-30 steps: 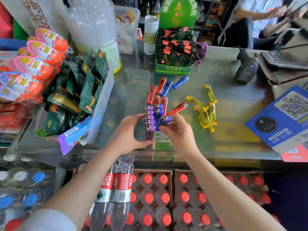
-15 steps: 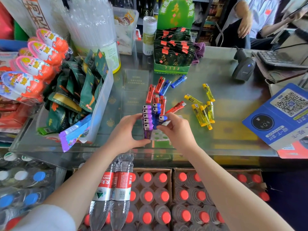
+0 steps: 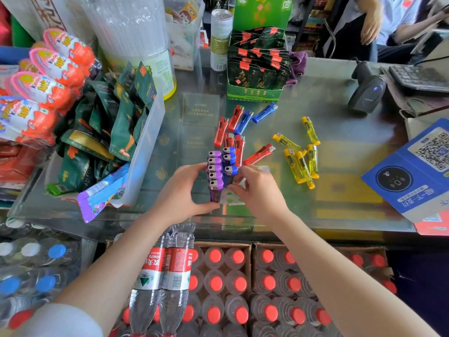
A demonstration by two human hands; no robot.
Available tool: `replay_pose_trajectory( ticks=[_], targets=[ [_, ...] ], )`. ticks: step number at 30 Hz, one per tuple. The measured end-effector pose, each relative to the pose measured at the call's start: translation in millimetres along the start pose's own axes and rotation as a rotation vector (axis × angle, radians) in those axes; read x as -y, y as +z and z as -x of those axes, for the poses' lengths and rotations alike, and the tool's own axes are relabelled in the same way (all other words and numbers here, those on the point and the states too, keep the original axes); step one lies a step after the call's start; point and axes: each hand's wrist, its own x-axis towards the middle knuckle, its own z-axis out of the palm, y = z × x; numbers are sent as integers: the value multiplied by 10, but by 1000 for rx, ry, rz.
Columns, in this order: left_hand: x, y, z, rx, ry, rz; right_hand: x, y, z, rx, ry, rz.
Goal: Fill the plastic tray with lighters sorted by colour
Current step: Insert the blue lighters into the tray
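A clear plastic tray (image 3: 232,199) sits on the glass counter (image 3: 340,215) in front of me, mostly hidden by my hands. A row of several purple lighters (image 3: 215,170) stands upright in it, with three blue lighters (image 3: 229,164) beside them. My left hand (image 3: 181,190) grips the tray's left side against the purple row. My right hand (image 3: 257,188) pinches the nearest blue lighter, standing in the tray. Loose red lighters (image 3: 258,154), two blue lighters (image 3: 264,113) and several yellow lighters (image 3: 301,164) lie behind and to the right.
A clear bin of green snack packets (image 3: 143,142) stands at left. A green display box (image 3: 255,93) is behind the lighters. A barcode scanner (image 3: 366,93), keyboard (image 3: 418,79) and blue QR sign (image 3: 418,171) are at right. Crates of bottles (image 3: 243,288) lie below the counter. A seated person (image 3: 388,25) is behind.
The blue lighter in my right hand has gone from tilted to upright in the tray beside the purple row. My left hand has stayed on the tray.
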Motion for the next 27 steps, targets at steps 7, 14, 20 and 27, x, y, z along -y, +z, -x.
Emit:
replay_pose_trajectory(
  ticks=[7, 14, 20, 27],
  targets=[
    [-63, -36, -1, -20, 7, -5, -172, -350, -424, -106, 99, -82],
    [0, -25, -11, -5, 23, -17, -215, -173, -1138, -64, 184, 144],
    [-34, -54, -18, -11, 26, 19, -272, -71, -1281, -59, 242, 348],
    [-27, -44, -43, -11, 15, -3, -391, -189, -1181, -135, 225, 417]
  ],
)
